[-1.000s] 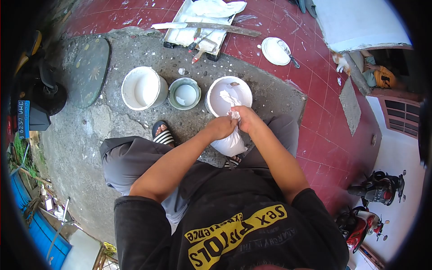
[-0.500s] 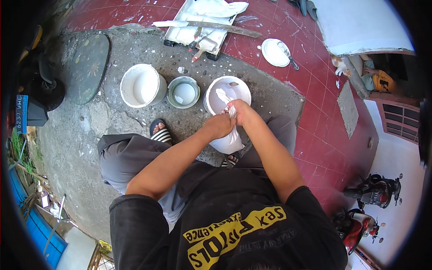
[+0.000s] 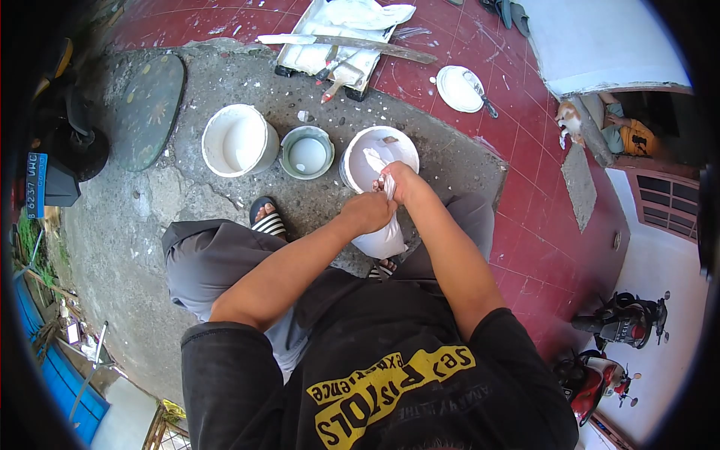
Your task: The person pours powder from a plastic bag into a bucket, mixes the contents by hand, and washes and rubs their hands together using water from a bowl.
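Taking the white bag (image 3: pixel 384 238) as the clock's centre, one tray (image 3: pixel 297 57) is lying near twelve, with two brushes (image 3: pixel 325 66) (image 3: pixel 345 78) resting on it. Two white buckets (image 3: pixel 258 159) (image 3: pixel 347 166) are standing at ten and twelve, one smaller green-grey pot (image 3: pixel 286 159) between them. One plate (image 3: pixel 450 88) is lying at one. The one bag is hanging below its twisted neck, whose loose end is reaching over the twelve o'clock bucket. Two hands are gripping it: left hand (image 3: pixel 367 212) and right hand (image 3: pixel 401 182), both sets of fingers clamping the neck.
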The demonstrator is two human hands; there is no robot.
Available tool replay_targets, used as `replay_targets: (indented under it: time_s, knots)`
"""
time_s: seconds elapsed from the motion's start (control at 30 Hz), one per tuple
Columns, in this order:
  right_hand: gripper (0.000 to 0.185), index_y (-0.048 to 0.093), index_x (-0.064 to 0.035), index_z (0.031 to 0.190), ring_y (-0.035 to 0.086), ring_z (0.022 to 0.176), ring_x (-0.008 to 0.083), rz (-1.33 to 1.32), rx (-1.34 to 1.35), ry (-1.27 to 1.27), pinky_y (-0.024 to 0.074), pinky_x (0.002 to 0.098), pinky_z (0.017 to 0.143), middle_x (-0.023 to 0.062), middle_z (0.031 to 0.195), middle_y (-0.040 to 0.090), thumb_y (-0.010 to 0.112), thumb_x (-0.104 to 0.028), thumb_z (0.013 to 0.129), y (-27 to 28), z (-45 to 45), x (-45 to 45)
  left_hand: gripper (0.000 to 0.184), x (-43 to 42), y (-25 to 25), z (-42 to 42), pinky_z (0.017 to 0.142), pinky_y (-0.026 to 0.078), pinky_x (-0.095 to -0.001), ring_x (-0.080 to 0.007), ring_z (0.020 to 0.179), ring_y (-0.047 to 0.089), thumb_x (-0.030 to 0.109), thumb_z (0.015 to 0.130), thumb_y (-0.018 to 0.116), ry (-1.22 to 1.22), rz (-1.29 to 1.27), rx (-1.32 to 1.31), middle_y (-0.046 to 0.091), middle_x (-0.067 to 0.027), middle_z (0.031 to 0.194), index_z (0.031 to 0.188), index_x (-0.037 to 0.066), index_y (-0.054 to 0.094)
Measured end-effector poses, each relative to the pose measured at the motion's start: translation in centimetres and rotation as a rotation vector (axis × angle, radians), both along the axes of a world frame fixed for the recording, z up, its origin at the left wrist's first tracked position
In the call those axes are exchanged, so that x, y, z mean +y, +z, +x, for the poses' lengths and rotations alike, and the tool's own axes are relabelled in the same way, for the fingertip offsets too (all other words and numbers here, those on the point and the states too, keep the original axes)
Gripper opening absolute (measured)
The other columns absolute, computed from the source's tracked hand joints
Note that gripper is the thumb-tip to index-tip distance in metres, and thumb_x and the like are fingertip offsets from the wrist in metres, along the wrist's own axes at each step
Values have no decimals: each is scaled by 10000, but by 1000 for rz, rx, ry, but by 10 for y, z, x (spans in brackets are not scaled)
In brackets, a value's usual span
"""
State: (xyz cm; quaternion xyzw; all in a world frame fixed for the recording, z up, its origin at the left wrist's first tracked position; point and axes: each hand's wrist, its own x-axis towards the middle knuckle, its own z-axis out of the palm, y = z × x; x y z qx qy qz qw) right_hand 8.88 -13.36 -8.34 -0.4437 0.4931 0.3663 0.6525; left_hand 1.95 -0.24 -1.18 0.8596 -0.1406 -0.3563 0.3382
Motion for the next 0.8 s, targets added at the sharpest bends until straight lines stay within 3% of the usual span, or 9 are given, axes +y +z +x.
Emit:
replay_targets:
  time_s: [0.2, 0.27, 0.5, 0.8]
  knots:
    - [130, 425, -2, 933, 499, 518, 231, 12, 16, 42, 489, 384, 474, 124, 682, 455, 430, -83, 831, -7, 7, 2, 471, 2, -3, -2, 842, 479, -495, -409, 899, 636, 337, 938, 350, 14, -18, -54, 651, -271, 936, 914, -54, 613]
    - [123, 478, -25, 934, 484, 538, 242, -3, 22, 41, 449, 379, 455, 112, 717, 439, 402, -81, 855, -7, 8, 3, 472, 2, -1, -2, 831, 495, -477, -393, 888, 652, 341, 933, 367, 21, 10, -40, 662, -262, 924, 907, -42, 642]
    - [83, 420, -18, 896, 478, 521, 226, -25, 51, 77, 467, 372, 462, 112, 688, 437, 418, -88, 850, 1, 10, 1, 476, 1, 3, -1, 839, 493, -479, -393, 889, 654, 346, 934, 368, -35, 30, -18, 667, -254, 927, 939, -45, 638]
    - [67, 441, -24, 823, 455, 468, 205, -170, -95, 202, 413, 324, 396, 79, 620, 422, 441, -91, 835, 17, 8, 3, 468, -3, 7, -4, 859, 479, -491, -411, 891, 639, 328, 932, 353, -8, -5, -51, 655, -269, 906, 889, -53, 620]
